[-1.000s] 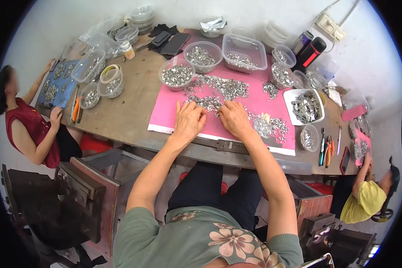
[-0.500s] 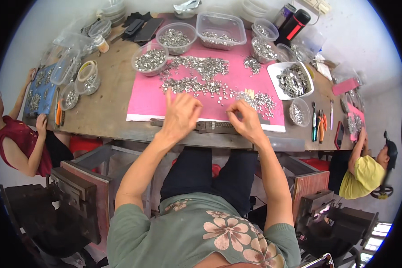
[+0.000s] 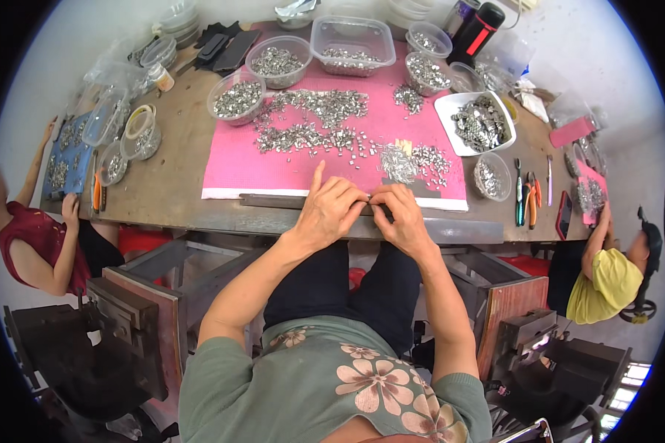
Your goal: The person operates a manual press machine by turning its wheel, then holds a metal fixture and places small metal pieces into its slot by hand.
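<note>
Side by side at the front edge of the pink mat [image 3: 233, 166], my two hands meet over a dark metal bar [image 3: 270, 201]. My left hand [image 3: 329, 208] is closed in a pinch, its index finger pointing away from me. Thumb and fingers of my right hand [image 3: 400, 219] are pinched too, their tips almost touching the left ones. Whatever lies between the fingertips is too small to make out. Beyond them are scattered small silver metal pieces [image 3: 307, 140], a heap of thin metal pins [image 3: 397, 164] and another heap of short metal pieces [image 3: 430, 164].
Clear tubs of metal pieces, among them a round tub [image 3: 236, 98] and a rectangular tub [image 3: 353, 55], line the back. To the right stand a white tray [image 3: 445, 118], a small tub [image 3: 492, 177] and pliers [image 3: 530, 199]. Co-workers sit at both sides.
My hands have come together: the left moved right, and the right shifted slightly left and nearer to me. They were apart before, over the bar. The view has shifted a little.
</note>
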Available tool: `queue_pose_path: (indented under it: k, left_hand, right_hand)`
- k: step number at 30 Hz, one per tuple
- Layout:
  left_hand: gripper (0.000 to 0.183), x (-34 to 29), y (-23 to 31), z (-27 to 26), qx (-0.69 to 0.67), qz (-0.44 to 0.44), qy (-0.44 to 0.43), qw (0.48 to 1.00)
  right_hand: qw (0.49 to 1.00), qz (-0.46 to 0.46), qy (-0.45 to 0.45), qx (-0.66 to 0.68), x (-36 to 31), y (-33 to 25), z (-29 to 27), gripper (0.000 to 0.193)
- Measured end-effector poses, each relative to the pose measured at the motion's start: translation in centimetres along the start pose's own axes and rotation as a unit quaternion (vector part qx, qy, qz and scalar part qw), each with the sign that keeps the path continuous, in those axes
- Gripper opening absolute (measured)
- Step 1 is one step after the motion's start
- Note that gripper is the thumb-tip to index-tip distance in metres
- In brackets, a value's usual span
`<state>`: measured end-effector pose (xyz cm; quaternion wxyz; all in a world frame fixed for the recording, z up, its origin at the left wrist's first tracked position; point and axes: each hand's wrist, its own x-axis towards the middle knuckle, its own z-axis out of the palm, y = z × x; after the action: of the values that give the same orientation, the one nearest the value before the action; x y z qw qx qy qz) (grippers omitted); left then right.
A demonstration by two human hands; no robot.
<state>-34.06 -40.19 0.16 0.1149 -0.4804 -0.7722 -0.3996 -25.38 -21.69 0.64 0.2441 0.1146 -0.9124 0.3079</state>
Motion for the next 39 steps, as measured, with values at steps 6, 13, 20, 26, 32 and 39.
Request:
queue_pose_path:
  k: [6,13,20,26,32,39]
  left_hand:
    - [0.018,-0.5,0.2,0.7,0.016,-0.021,0.029,0.999]
    - [0.02,-0.5,-0.2,0.9,0.022,-0.026,0.044,0.998]
    - [0.016,-0.1,-0.8,-1.5,0.039,-0.064,0.061,0.995]
    - [0.006,0.8,-7.9,-6.4,0.133,-0.13,0.097,0.978]
    - [0.011,1.4,-10.1,-6.0,0.195,-0.087,0.029,0.977]
    - [0.013,1.6,-10.3,-5.4,0.219,-0.07,0.033,0.973]
  right_hand:
    - [1.0,-0.009,0.014,-0.015,-0.1,0.0,0.4,0.018]
    - [1.0,-0.022,0.022,0.001,0.3,0.1,0.4,0.017]
    - [0.999,0.002,0.036,0.017,-0.6,-0.1,0.7,0.019]
    - [0.997,0.02,0.075,0.023,-0.7,-0.7,0.5,0.022]
    - [0.991,0.051,0.119,0.03,-0.9,-0.7,0.5,0.02]
    - [0.987,0.083,0.13,0.05,-0.9,-0.5,0.5,0.018]
